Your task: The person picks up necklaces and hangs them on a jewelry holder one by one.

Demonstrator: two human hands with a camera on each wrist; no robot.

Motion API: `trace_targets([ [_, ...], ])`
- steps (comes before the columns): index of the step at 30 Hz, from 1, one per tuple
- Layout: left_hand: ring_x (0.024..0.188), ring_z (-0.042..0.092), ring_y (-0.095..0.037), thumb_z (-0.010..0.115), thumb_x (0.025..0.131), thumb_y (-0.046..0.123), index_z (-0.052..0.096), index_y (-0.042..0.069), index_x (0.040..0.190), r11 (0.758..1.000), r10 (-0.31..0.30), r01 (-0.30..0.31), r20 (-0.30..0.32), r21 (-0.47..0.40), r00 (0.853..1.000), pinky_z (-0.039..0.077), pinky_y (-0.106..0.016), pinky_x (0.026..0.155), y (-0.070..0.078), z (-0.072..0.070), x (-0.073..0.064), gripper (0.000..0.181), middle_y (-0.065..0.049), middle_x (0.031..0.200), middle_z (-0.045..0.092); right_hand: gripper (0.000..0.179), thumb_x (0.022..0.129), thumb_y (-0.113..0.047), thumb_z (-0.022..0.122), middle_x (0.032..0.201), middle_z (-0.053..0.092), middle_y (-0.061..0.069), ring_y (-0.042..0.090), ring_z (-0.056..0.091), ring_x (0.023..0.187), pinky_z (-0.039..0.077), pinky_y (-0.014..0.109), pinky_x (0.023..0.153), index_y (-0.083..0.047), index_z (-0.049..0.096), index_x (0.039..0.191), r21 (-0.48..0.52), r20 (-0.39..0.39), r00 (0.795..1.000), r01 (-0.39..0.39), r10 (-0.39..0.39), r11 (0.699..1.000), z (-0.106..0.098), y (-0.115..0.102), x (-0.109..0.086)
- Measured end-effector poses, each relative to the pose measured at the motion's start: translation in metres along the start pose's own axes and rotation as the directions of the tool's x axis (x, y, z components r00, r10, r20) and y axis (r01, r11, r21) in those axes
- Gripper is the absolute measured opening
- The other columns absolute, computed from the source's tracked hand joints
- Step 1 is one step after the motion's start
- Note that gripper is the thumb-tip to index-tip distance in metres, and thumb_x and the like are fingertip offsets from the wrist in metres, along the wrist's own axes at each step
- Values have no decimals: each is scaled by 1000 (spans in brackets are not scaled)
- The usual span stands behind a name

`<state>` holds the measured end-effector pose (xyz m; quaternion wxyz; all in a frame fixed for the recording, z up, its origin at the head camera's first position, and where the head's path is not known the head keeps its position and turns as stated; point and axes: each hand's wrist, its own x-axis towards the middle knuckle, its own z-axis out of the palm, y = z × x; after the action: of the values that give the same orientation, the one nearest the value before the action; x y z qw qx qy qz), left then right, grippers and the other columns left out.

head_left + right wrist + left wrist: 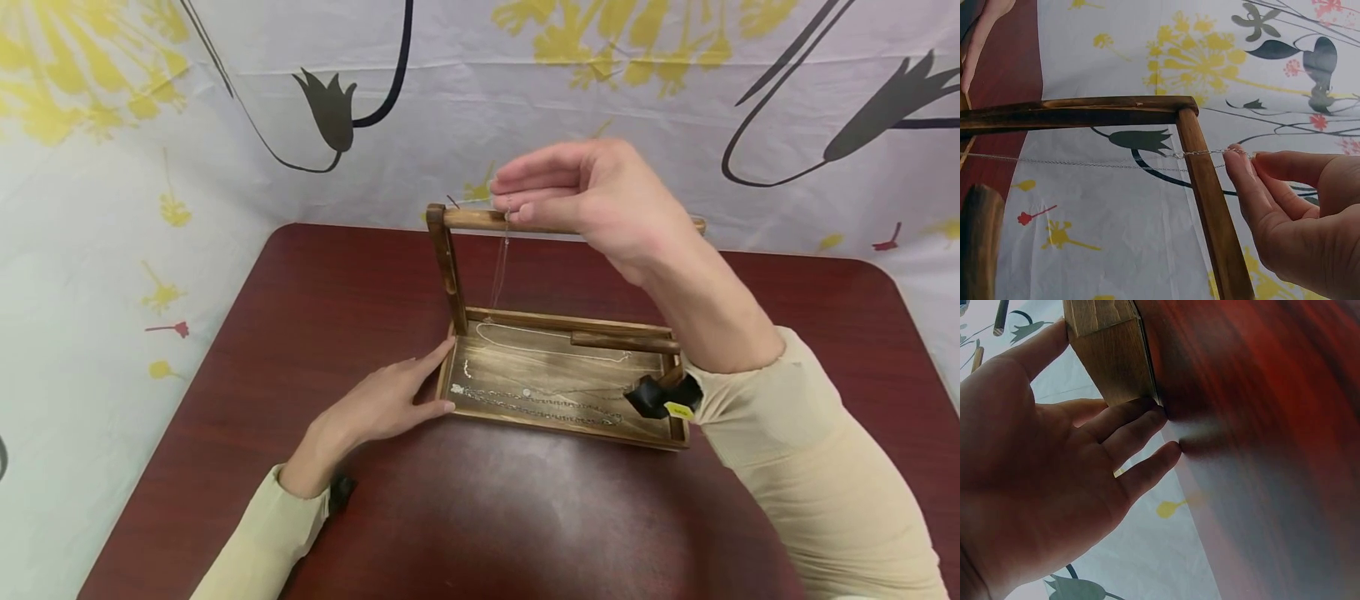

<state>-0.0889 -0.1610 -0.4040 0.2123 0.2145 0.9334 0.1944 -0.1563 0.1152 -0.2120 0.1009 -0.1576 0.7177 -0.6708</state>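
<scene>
The table [225,400] is a dark reddish brown with a faint wood grain; the stand [555,400] is brown wood, streaked paler across its tray; the chains [540,404] are silvery; the backdrop [112,208] is white with yellow blossoms, dark tulip outlines and small red sprigs; the sleeves [810,475] are beige; a black object [651,396] carries a yellow mark, possibly a label

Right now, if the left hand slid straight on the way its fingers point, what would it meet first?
The left hand already has its fingertips at the left end of the wooden jewelry stand's tray, so it would press into that; contact looks made in the left wrist view.
</scene>
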Motion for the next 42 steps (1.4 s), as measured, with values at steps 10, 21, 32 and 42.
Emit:
trace_targets([
  [10,133,48,-36,61,92,59,11,38,160,1000,10,-10,-27,11,1000,40,-53,108,-1,1,0,87,-15,146,50,33,87,10,68,114,71,18,24,71,101,55,32,89,7,67,119,20,13,1000,-5,5,1000,7,5,4],
  [21,135,45,-36,60,92,60,10,39,160,1000,1,-1,-16,-2,1000,38,-54,109,-1,1,0,86,-13,147,49,35,90,1,69,121,69,12,22,69,106,52,32,95,1,67,124,-35,51,998,-28,30,999,12,7,3],
  [32,134,47,-35,61,92,59,10,38,160,1000,9,-9,-17,5,1000,39,-52,108,-1,0,1,87,-12,148,48,34,94,3,62,127,65,15,26,67,110,55,35,90,4,63,128,35,121,989,-87,82,996,14,8,-9],
  [42,134,47,-35,60,92,59,11,36,160,1000,18,-18,-19,8,1000,40,-53,108,-1,0,0,87,-14,148,48,32,95,-1,64,127,65,14,25,65,113,55,38,91,2,64,127,13,141,988,-72,70,997,13,9,-15],
])
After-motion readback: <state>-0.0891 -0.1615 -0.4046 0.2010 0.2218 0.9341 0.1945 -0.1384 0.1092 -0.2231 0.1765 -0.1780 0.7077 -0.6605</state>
